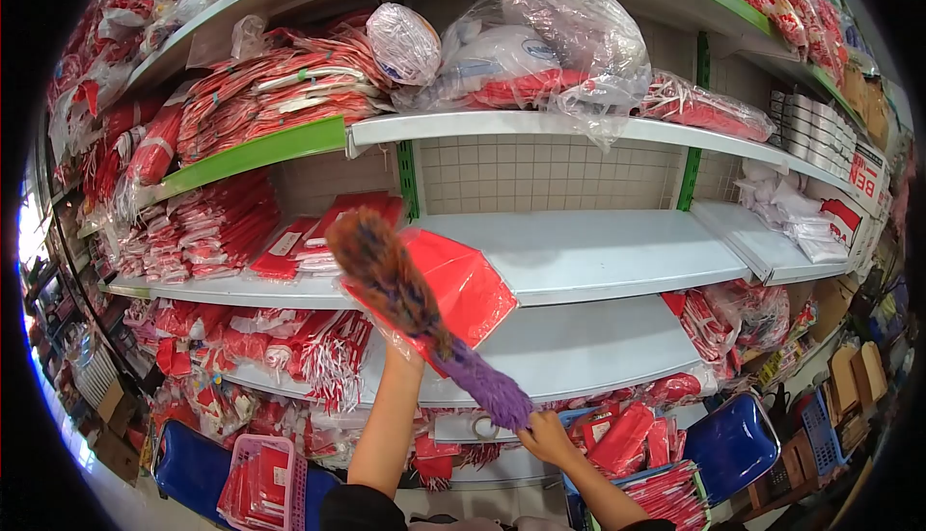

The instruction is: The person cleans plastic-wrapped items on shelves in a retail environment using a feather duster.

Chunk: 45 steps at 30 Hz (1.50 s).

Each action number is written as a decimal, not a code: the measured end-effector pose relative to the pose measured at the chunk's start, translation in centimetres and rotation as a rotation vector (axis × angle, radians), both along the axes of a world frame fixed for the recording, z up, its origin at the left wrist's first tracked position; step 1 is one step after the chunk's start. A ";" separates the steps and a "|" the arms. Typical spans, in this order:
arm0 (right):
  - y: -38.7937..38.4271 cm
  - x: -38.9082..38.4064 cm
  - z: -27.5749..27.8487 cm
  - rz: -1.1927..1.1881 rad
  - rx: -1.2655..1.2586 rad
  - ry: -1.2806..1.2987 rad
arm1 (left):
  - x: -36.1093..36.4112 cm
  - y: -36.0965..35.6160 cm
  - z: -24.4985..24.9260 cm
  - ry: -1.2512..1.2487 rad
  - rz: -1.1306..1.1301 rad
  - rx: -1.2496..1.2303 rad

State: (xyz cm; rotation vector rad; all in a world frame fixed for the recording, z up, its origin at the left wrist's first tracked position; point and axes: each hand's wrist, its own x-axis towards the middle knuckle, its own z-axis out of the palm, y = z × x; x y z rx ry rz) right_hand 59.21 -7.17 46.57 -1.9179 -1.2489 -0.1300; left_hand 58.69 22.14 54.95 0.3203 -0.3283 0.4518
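My right hand (546,435) grips the purple handle of a fluffy duster (386,275) whose brown and purple head reaches up to the left over the middle shelf (598,256). My left hand (400,346) is raised and holds a flat red plastic-wrapped packet (463,285) near the shelf's front edge. The duster crosses in front of the packet and hides most of my left hand.
Shelves on the left hold stacks of red packaged goods (222,227). Bulging plastic bags (540,44) sit on the upper shelf. White packets (801,217) lie on the right shelf. Below stand a blue chair (733,439), a pink basket (260,478) and a basket of red packets (637,463).
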 end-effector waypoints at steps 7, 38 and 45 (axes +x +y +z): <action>2.5 0.1 2.7 -0.066 0.062 0.141 | -1.4 -2.5 -0.5 -0.008 -0.136 -0.108; 25.3 1.2 13.3 0.438 0.257 0.548 | -7.0 2.9 12.2 0.516 0.326 0.761; 25.5 2.1 17.6 0.601 0.603 1.217 | -11.3 10.8 13.5 0.585 0.312 1.145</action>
